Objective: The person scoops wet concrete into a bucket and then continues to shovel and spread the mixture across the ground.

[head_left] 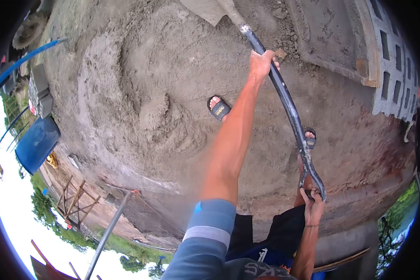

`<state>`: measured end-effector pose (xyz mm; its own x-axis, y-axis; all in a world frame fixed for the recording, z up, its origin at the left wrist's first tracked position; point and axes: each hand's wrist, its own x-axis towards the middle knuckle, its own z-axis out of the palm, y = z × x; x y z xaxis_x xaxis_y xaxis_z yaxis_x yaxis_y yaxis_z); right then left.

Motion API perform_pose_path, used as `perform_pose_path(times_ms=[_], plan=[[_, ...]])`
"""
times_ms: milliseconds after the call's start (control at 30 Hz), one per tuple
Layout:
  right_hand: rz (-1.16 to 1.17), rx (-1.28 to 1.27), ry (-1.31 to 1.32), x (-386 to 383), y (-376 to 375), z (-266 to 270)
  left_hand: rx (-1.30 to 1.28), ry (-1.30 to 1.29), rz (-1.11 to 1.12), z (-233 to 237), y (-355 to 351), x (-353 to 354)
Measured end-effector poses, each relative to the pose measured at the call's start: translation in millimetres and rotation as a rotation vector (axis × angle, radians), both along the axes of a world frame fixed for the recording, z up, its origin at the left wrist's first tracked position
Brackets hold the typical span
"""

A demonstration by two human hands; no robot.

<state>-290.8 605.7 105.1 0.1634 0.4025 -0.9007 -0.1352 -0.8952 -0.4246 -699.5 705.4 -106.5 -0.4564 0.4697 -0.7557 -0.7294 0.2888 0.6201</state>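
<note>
A shovel [289,109] with a dark, mortar-spattered shaft runs from the top of the view down to the lower right. Its grey-coated blade [207,8] lies at the top edge, over the wet cement mix, and is partly cut off. My left hand [262,64] is wrapped round the shaft not far above the blade, with that arm stretched forward. At the other end, my right hand [314,205] is closed on the forked handle, close to my body. Grey wet cement mix [149,116] spreads over the ground, with a low lump near my sandalled foot [218,108].
Hollow concrete blocks [392,60] stand at the right, beside a mortar-caked board [333,35]. My other sandalled foot [310,138] is by the shaft. At left are a blue drum [37,144] and stacked blocks [41,91]. A metal pole [108,233] rises at lower left.
</note>
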Motion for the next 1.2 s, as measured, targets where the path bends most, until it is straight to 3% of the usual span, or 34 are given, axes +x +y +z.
perform_pose_path(times_ms=[100, 267, 367, 400, 533, 633, 733, 767, 800, 867, 933, 1033, 1200], plan=[[0.074, 0.043, 0.001, -32, 24, -8, -0.011, -0.055, 0.060, -31, -14, -23], [0.379, 0.017, -0.012, -93, 56, -19, -0.037, -0.138, 0.475, -29, -181, -82], [0.886, 0.210, -0.133, -111, 39, -31, -0.083, -0.180, 0.702, -19, -295, -84], [1.038, 0.459, -0.063, -110, 34, -27, -0.031, -0.168, 0.735, -9, -302, -79], [1.296, 0.928, -0.164, -49, 35, -22, 0.229, -0.281, 0.810, 22, -316, -37], [0.793, 0.584, -0.146, 8, 26, -11, 0.069, -0.202, 0.726, 56, -248, 20], [0.556, 0.255, -0.131, 133, -4, -14, -0.046, -0.211, 0.525, 74, -141, 91], [0.396, 0.178, -0.080, 148, -8, -5, -0.115, -0.153, 0.274, 61, -115, 109], [0.240, 0.097, -0.031, 160, -12, 2, -0.110, -0.130, 0.163, 48, -80, 132], [0.142, 0.094, -0.119, 191, -19, 4, -0.130, -0.142, -0.018, 22, -16, 170], [0.028, 0.100, -0.202, 185, -17, 4, -0.123, -0.127, -0.030, 14, 22, 187], [0.065, 0.070, -0.213, 174, -5, -10, -0.153, -0.127, 0.017, -1, 18, 175], [0.334, -0.028, -0.148, 81, 24, -17, -0.215, -0.087, 0.275, -33, -117, 78]])
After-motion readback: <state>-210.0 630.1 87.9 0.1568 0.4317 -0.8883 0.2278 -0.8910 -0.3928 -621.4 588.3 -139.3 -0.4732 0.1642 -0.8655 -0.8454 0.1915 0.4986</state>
